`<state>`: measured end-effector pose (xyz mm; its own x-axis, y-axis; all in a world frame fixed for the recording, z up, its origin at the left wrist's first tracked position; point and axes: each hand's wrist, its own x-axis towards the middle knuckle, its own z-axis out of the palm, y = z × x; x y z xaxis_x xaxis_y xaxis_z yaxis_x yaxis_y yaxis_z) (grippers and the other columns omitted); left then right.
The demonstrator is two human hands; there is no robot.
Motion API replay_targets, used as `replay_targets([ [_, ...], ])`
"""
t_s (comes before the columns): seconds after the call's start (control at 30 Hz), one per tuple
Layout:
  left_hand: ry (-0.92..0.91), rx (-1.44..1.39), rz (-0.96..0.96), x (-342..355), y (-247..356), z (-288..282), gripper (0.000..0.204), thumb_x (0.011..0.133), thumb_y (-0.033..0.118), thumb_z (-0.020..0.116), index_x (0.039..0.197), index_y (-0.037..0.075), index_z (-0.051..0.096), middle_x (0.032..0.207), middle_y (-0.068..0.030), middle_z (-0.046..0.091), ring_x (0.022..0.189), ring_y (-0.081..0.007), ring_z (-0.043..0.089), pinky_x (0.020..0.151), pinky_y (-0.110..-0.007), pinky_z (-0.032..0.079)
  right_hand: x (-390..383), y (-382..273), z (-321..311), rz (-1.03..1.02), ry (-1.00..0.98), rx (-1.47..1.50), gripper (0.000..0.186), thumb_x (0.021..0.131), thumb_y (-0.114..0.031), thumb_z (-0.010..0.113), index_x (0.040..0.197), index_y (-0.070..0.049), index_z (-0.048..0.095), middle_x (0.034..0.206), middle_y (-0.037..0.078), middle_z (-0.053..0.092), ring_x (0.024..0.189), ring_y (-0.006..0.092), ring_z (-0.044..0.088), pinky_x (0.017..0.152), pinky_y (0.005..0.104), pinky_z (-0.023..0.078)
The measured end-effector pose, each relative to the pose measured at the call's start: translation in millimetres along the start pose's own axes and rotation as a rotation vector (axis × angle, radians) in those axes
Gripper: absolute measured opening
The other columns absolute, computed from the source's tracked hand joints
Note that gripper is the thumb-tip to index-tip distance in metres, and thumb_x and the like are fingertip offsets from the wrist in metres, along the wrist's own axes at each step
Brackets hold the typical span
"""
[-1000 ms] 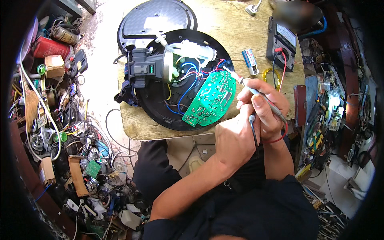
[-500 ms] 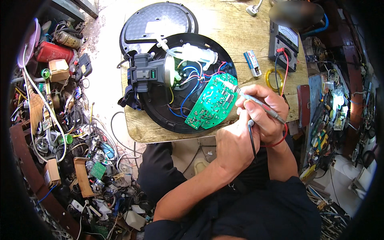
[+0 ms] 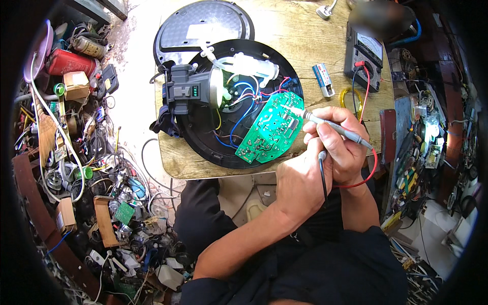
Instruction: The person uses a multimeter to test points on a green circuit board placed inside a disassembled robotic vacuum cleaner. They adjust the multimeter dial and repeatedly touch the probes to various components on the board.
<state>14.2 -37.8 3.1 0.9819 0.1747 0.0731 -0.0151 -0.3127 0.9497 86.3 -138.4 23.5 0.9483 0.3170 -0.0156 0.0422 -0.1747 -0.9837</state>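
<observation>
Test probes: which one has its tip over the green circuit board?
The red-lead probe, in the right hand. The black-lead probe shows only its rear end, beside the left hand; its tip is hidden.

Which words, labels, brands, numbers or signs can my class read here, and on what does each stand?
None can be read for certain.
Small blue-and-white rectangular box: printing too small and blurred.
White-faced dial of the black rectangular meter: markings too small.
Pale rectangular label on the round black lid: washed out.
Flat green circuit board: any marks too small.
Tan cylinder at far left: label too small.
</observation>
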Motion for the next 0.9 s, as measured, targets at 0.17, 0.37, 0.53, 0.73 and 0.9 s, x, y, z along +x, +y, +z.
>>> replay_targets([
  [0.17, -0.022, 0.044, -0.001, -1.0, 0.2, -1.4, 0.027, 0.101, 0.017, 0.061, 0.115, -0.006, 0.059, 0.069, -0.0209, 0.066, 0.058, -0.0409, 0.066, 0.052, -0.049, 0.051, 1.2, 2.9, -1.1, -0.067, 0.003, -0.087, 0.024, 0.101, -0.015, 0.066, 0.110, 0.008, 0.067, 0.088, 0.014, 0.074, 0.073, 0.0144, 0.068, 0.067, 0.0289, 0.056],
  [0.37, -0.057, 0.026, 0.002, -2.0, -2.0, -3.1, 0.030, 0.099, 0.016, 0.062, 0.115, -0.008, 0.059, 0.069, -0.0216, 0.066, 0.058, -0.0414, 0.066, 0.052, -0.050, 0.052, 1.1, -1.1, 1.6, -0.053, -0.008, -0.067, 0.023, 0.100, -0.014, 0.066, 0.110, 0.007, 0.068, 0.086, 0.014, 0.074, 0.070, 0.0143, 0.068, 0.064, 0.0282, 0.055],
  [0.53, -0.053, 0.009, -0.008, -2.3, -2.2, -2.2, 0.029, 0.098, 0.016, 0.063, 0.114, -0.008, 0.059, 0.069, -0.0215, 0.066, 0.058, -0.0416, 0.066, 0.052, -0.050, 0.052, 2.8, -2.2, 2.0, -0.086, -0.024, -0.095, 0.023, 0.100, -0.013, 0.066, 0.110, 0.007, 0.067, 0.085, 0.014, 0.074, 0.069, 0.0140, 0.068, 0.064, 0.0281, 0.055],
  [0.73, -0.058, 0.035, 0.005, -2.7, -3.1, -1.2, 0.028, 0.098, 0.016, 0.063, 0.113, -0.007, 0.060, 0.070, -0.0212, 0.066, 0.058, -0.0407, 0.067, 0.052, -0.049, 0.051, 2.0, -2.5, 0.9, -0.055, -0.025, -0.074, 0.022, 0.100, -0.013, 0.065, 0.110, 0.007, 0.067, 0.085, 0.013, 0.074, 0.070, 0.0141, 0.068, 0.064, 0.0280, 0.055],
  [0.9, -0.059, 0.026, 0.011, -2.4, -2.4, -1.5, 0.026, 0.098, 0.014, 0.063, 0.113, -0.007, 0.060, 0.070, -0.0205, 0.066, 0.059, -0.0398, 0.067, 0.052, -0.049, 0.051, 0.7, -3.7, 1.6, -0.033, -0.007, -0.039, 0.017, 0.098, -0.008, 0.067, 0.108, 0.006, 0.069, 0.084, 0.011, 0.074, 0.073, 0.0126, 0.069, 0.067, 0.0280, 0.055],
])
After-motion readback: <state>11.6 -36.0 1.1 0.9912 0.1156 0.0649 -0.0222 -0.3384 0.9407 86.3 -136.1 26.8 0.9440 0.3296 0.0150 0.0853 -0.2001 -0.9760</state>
